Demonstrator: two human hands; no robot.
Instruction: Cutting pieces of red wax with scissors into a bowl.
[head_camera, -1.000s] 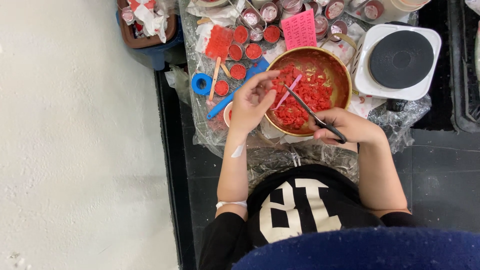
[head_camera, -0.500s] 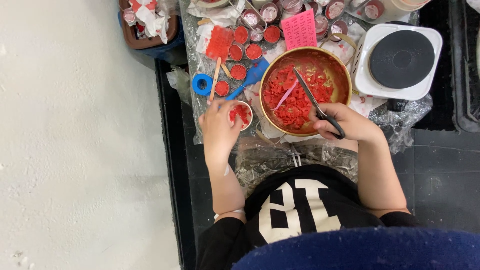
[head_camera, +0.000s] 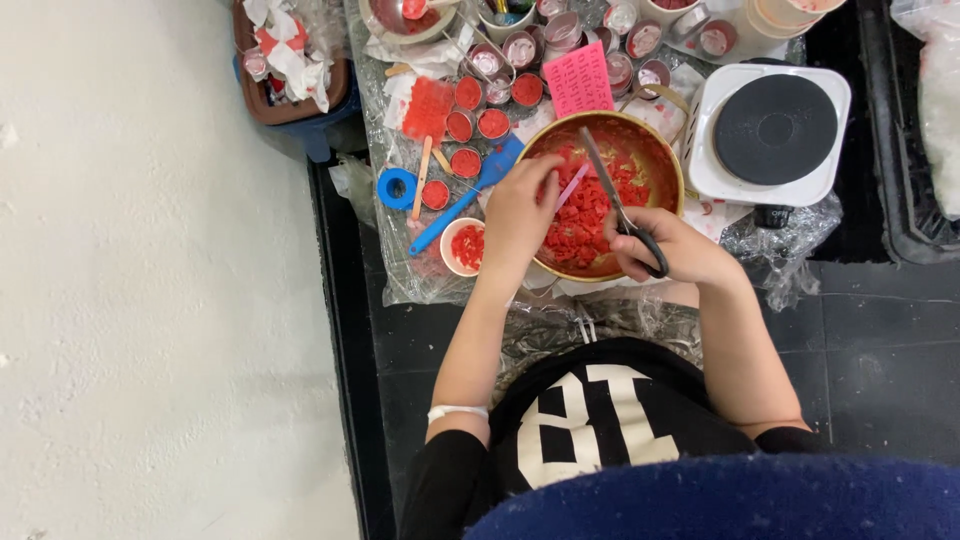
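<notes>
My left hand (head_camera: 518, 215) reaches into the round metal bowl (head_camera: 668, 165), fingers pinched on a thin pink stick (head_camera: 572, 187) among the red pieces (head_camera: 585, 220). My right hand (head_camera: 672, 245) grips black-handled scissors (head_camera: 622, 212) over the bowl, beside the white hotplate (head_camera: 772, 135).

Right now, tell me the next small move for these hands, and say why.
Probably lift a pinch of red pieces across into the small cup: the left hand is in the gold bowl, the cup beside it looks partly filled, and the right hand holds scissors.
</notes>
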